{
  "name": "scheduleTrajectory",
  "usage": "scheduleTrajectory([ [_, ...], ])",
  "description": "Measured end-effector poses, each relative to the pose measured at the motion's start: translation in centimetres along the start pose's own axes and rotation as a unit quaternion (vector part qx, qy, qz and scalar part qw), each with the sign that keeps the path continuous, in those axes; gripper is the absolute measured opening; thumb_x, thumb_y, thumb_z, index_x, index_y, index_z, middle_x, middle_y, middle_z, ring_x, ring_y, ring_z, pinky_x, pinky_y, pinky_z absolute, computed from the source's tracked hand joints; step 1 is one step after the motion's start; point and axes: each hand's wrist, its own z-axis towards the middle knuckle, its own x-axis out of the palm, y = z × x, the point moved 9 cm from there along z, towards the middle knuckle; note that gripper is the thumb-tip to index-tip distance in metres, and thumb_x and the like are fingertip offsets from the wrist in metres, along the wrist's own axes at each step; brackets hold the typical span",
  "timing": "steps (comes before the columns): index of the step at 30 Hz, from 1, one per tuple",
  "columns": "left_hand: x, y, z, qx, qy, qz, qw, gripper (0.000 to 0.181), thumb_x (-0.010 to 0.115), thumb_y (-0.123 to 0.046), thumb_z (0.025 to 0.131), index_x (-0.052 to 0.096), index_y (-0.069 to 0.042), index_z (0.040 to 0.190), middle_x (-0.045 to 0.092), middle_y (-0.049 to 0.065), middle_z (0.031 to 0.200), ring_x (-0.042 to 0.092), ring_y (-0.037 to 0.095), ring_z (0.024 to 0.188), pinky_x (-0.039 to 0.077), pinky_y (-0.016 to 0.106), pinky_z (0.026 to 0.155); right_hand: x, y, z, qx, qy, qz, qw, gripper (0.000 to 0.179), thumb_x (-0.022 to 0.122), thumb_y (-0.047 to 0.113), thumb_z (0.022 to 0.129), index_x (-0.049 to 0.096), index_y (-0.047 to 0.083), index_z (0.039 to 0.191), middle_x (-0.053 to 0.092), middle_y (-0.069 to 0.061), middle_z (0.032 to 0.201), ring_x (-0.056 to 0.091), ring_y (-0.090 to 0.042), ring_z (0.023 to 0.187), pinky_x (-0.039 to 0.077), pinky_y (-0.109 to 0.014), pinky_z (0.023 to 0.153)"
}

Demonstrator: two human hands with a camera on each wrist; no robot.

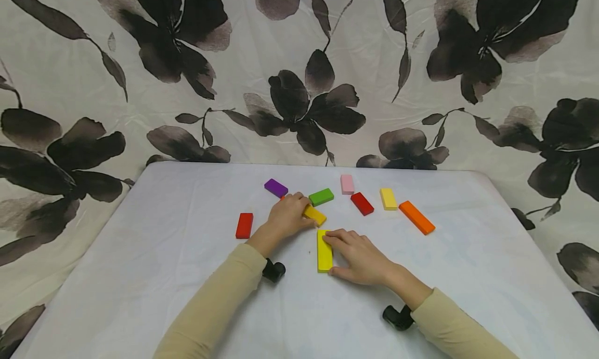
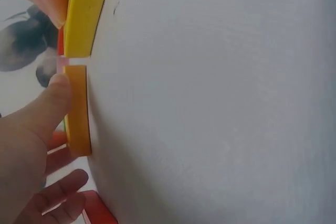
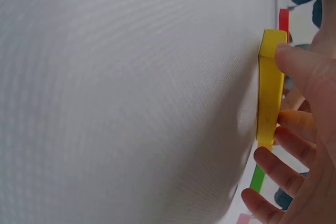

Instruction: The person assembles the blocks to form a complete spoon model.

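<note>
Between thumb and fingers, my left hand (image 1: pixel 289 216) pinches a short amber-yellow block (image 1: pixel 316 216), its thumb pressed on the block's side in the left wrist view. Nearer to me, my right hand (image 1: pixel 362 258) holds a longer bright yellow block (image 1: pixel 324 260) lying flat on the table. The right thumb is at its near end and fingertips are at its far end. In the left wrist view a narrow gap separates the yellow block (image 2: pixel 84 17) from the amber one (image 2: pixel 79 111). Just beyond the left hand is a green block (image 1: pixel 321 196).
On the white-covered table (image 1: pixel 140 286) lie a purple block (image 1: pixel 276 188), a red block (image 1: pixel 244 226), a pink block (image 1: pixel 347 184), another red block (image 1: pixel 362 204), a pale yellow block (image 1: pixel 388 199) and a long orange block (image 1: pixel 417 217). A red-orange piece is mostly hidden behind the left hand.
</note>
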Motion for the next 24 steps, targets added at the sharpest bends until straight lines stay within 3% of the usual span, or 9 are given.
scheduleTrajectory([
  [6,-0.3,-0.13,-0.15,0.038,-0.01,-0.01,0.9992,0.043,0.072,-0.029,0.079,0.062,-0.011,0.117,0.062,0.004,0.111,0.053,0.02,0.093,0.048,0.031,0.086,-0.01,-0.03,-0.01,-0.003,-0.001,0.0,1.0,0.066,0.067,0.039,0.081,0.045,0.01,0.136,0.044,-0.004,0.135,0.045,-0.02,0.116,0.041,-0.038,0.09],
  [12,-0.4,-0.01,-0.39,0.045,-0.014,-0.001,0.9989,0.034,0.069,-0.017,0.082,0.064,-0.011,0.116,0.063,0.004,0.11,0.055,0.021,0.095,0.047,0.032,0.09,0.03,-0.02,-0.06,-0.002,0.001,0.003,1.0,0.066,0.067,0.039,0.081,0.045,0.01,0.136,0.044,-0.004,0.136,0.045,-0.02,0.116,0.042,-0.038,0.091],
  [24,-0.28,0.07,-0.82,0.056,-0.028,0.002,0.998,0.031,0.072,-0.022,0.079,0.067,-0.012,0.107,0.064,0.003,0.099,0.053,0.018,0.087,0.048,0.028,0.082,0.01,-0.01,-0.06,-0.003,0.003,0.001,1.0,0.066,0.067,0.039,0.081,0.044,0.01,0.136,0.044,-0.005,0.135,0.045,-0.02,0.117,0.042,-0.038,0.091],
])
